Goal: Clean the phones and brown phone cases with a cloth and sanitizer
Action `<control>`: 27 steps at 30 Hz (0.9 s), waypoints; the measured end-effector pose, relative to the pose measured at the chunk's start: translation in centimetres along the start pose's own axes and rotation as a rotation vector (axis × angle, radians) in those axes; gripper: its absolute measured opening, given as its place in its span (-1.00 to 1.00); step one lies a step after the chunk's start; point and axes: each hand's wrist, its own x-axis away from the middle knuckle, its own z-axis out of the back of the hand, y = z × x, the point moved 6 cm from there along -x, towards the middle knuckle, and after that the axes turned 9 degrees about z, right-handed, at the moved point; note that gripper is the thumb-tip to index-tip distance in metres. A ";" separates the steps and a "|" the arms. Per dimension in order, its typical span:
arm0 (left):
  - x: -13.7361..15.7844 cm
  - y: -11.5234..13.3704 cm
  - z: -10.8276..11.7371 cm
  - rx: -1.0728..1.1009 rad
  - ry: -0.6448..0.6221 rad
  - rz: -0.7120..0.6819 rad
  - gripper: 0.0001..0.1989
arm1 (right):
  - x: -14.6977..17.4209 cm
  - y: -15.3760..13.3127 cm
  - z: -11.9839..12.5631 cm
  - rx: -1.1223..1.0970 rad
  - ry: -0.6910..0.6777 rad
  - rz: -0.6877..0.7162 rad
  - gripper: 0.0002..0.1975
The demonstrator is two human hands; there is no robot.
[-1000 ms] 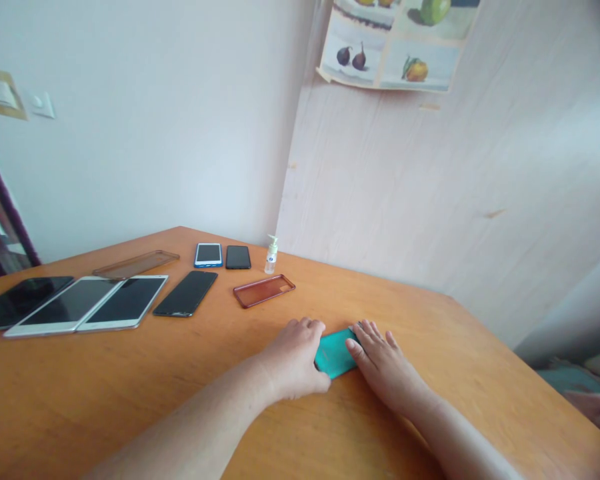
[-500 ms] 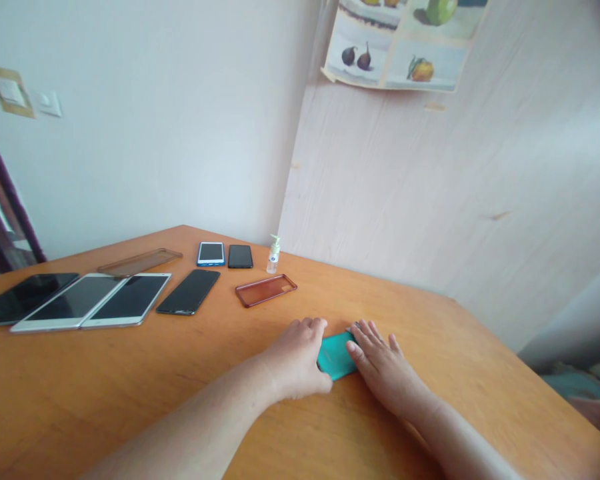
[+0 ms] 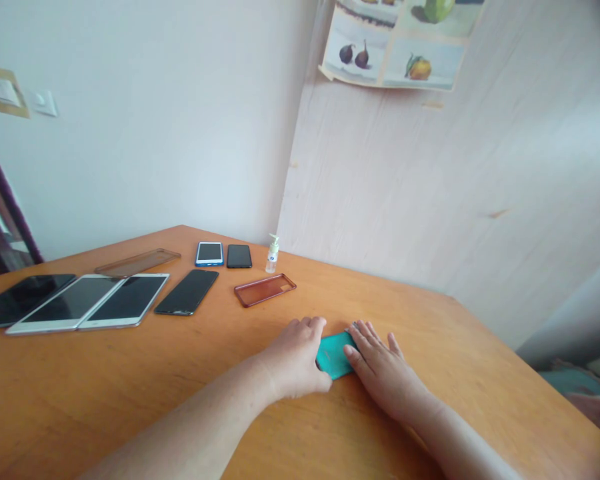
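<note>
The left hand (image 3: 300, 360) grips one end of a turquoise phone (image 3: 334, 357), its faint marking illegible, the right hand (image 3: 383, 367) lies flat over the other end, and beyond the left hand sit six screened devices (image 3: 187, 292), two translucent cases (image 3: 265, 291) and one pump bottle (image 3: 271, 263), label unreadable.

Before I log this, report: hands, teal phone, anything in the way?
Left hand around left end of teal phone; right hand flat across its right end. Phone on table, teal side up, partly covered. Reddish phone case beyond, not in the way.
</note>
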 end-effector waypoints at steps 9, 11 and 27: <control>0.2 0.3 0.5 -0.008 -0.015 -0.010 -0.37 | 0.8 -2.2 1.0 -0.021 -0.092 0.113 -0.42; 0.2 0.3 0.5 -0.022 -0.017 -0.012 -0.38 | 0.7 0.0 0.9 0.066 -0.057 -0.023 -0.42; 0.2 0.4 0.8 -0.095 -0.003 -0.060 -0.48 | 1.7 0.2 1.4 0.058 -0.096 -0.066 -0.37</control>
